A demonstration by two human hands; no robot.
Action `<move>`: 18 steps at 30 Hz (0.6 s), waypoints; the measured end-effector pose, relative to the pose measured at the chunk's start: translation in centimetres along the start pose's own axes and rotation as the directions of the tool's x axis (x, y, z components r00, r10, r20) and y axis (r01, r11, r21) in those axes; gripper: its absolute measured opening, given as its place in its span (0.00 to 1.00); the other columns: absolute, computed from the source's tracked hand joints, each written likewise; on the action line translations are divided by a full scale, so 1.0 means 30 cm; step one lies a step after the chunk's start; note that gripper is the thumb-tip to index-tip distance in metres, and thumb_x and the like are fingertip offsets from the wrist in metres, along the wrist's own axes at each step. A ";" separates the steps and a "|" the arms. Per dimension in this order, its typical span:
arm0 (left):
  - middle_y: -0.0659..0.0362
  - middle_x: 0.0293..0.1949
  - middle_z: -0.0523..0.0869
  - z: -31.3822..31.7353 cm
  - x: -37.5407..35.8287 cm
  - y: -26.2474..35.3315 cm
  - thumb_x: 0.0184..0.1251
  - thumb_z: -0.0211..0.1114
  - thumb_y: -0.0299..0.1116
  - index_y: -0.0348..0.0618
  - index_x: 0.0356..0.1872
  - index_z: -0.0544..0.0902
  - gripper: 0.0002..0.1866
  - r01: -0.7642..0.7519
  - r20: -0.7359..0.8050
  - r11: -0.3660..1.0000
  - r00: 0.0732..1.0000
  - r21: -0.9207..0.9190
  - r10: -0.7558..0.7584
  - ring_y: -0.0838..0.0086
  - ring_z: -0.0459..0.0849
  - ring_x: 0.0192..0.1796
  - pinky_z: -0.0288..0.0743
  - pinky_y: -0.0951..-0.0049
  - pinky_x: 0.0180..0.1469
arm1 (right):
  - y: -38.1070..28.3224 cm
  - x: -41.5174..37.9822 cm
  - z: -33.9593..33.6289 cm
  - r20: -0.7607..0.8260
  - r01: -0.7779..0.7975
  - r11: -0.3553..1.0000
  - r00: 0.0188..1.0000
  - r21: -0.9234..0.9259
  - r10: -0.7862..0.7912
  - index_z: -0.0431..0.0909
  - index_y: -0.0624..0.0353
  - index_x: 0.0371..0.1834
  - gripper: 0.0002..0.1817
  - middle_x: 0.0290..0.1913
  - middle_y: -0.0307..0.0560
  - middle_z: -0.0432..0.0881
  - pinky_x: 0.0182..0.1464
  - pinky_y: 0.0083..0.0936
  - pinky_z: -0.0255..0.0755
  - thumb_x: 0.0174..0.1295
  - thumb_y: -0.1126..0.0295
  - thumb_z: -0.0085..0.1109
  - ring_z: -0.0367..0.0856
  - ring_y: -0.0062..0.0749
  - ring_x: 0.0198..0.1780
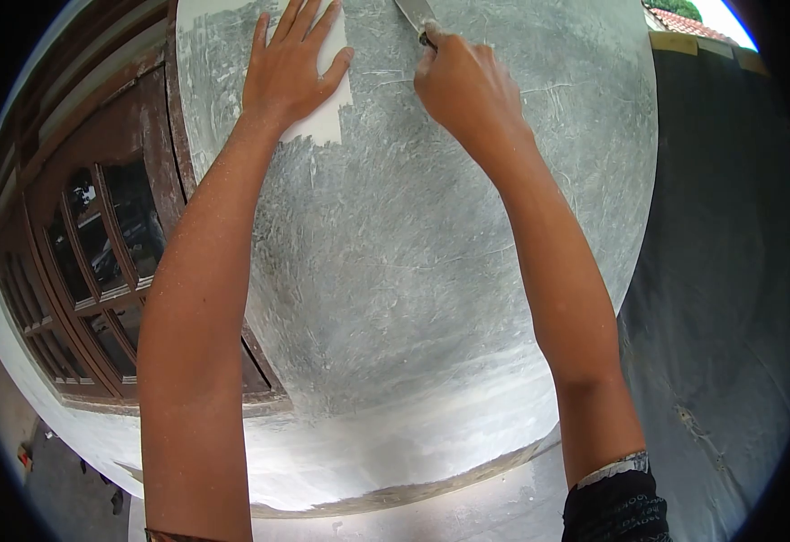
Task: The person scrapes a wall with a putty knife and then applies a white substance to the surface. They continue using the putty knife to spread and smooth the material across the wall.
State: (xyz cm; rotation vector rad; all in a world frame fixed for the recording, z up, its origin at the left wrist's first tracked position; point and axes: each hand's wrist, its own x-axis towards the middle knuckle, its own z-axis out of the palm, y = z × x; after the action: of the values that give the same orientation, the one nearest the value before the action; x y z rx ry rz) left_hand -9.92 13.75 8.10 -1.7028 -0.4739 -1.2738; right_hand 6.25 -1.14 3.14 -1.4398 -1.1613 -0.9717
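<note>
My left hand [291, 63] lies flat with fingers spread against a grey, scraped wall [395, 262], on a remaining patch of white paint [332, 122]. My right hand [463, 86] is closed around the handle of a metal scraper [413, 13], whose blade rests on the wall near the top edge of the view. Both forearms reach upward, speckled with white dust. The scraper's blade tip is cut off by the frame.
A brown wooden window frame [97, 262] with glass panes sits left of the scraped wall. A white ledge [395, 452] runs below it. A darker grey wall [729, 271] lies to the right, with a tiled roof [684, 20] beyond.
</note>
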 end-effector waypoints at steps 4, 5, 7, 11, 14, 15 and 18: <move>0.49 0.86 0.54 -0.001 -0.010 0.014 0.78 0.57 0.49 0.41 0.82 0.62 0.38 0.014 0.013 1.000 1.000 -0.004 -0.014 0.57 0.49 0.87 0.40 0.46 0.86 | -0.019 0.073 -0.015 -0.072 0.076 0.997 0.994 -0.016 -0.077 0.82 0.49 0.69 0.24 0.49 0.68 0.89 0.54 0.55 0.82 0.72 0.63 0.51 0.88 0.67 0.52; 0.49 0.86 0.54 0.000 -0.013 0.015 0.78 0.57 0.49 0.41 0.82 0.62 0.37 0.021 0.010 1.000 1.000 -0.009 -0.021 0.57 0.49 0.87 0.40 0.46 0.86 | -0.032 0.064 -0.032 -0.018 0.038 0.999 0.999 0.032 -0.038 0.80 0.55 0.67 0.22 0.53 0.71 0.86 0.58 0.54 0.79 0.74 0.65 0.48 0.86 0.66 0.55; 0.49 0.86 0.55 0.006 -0.020 0.018 0.78 0.57 0.49 0.41 0.82 0.63 0.37 0.020 -0.003 1.000 1.000 0.004 -0.020 0.57 0.49 0.87 0.40 0.46 0.86 | -0.044 0.034 -0.045 0.043 0.003 0.997 0.999 0.080 -0.007 0.78 0.62 0.65 0.21 0.57 0.74 0.83 0.61 0.54 0.77 0.76 0.67 0.45 0.84 0.66 0.58; 0.49 0.85 0.56 0.011 -0.024 0.022 0.78 0.57 0.48 0.41 0.81 0.64 0.36 0.019 -0.021 1.000 1.000 0.021 -0.019 0.56 0.50 0.87 0.42 0.45 0.86 | 0.005 0.007 0.004 -0.027 0.023 1.000 0.999 -0.001 -0.023 0.83 0.49 0.68 0.23 0.47 0.68 0.89 0.54 0.54 0.82 0.73 0.63 0.50 0.89 0.67 0.50; 0.49 0.85 0.56 -0.001 -0.022 0.024 0.78 0.57 0.48 0.41 0.81 0.64 0.36 0.020 -0.009 1.000 1.000 -0.014 -0.020 0.56 0.51 0.87 0.42 0.45 0.86 | -0.020 0.093 -0.008 -0.006 0.008 1.000 1.000 0.025 -0.008 0.81 0.57 0.65 0.21 0.52 0.71 0.86 0.56 0.54 0.80 0.74 0.66 0.47 0.87 0.67 0.53; 0.49 0.85 0.56 0.000 -0.027 0.025 0.78 0.57 0.48 0.41 0.81 0.64 0.36 0.018 -0.005 1.000 1.000 -0.012 -0.018 0.56 0.51 0.87 0.42 0.45 0.86 | -0.027 0.115 -0.012 0.056 -0.034 0.999 0.998 0.034 0.032 0.80 0.64 0.62 0.19 0.57 0.74 0.83 0.60 0.54 0.78 0.75 0.68 0.45 0.85 0.67 0.56; 0.49 0.85 0.57 0.002 -0.026 0.018 0.78 0.57 0.48 0.41 0.81 0.65 0.36 0.017 -0.020 0.999 1.000 -0.028 -0.018 0.56 0.51 0.87 0.42 0.45 0.85 | 0.004 0.092 0.012 -0.054 0.073 0.997 0.996 0.014 -0.073 0.82 0.50 0.69 0.23 0.47 0.68 0.89 0.53 0.54 0.83 0.73 0.63 0.49 0.89 0.67 0.49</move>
State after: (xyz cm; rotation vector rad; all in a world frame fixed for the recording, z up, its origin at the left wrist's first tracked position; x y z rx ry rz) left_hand -9.79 13.72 7.15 -1.7107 -0.4622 -1.3147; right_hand 6.96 -0.32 5.71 -1.3584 -1.1866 -1.0432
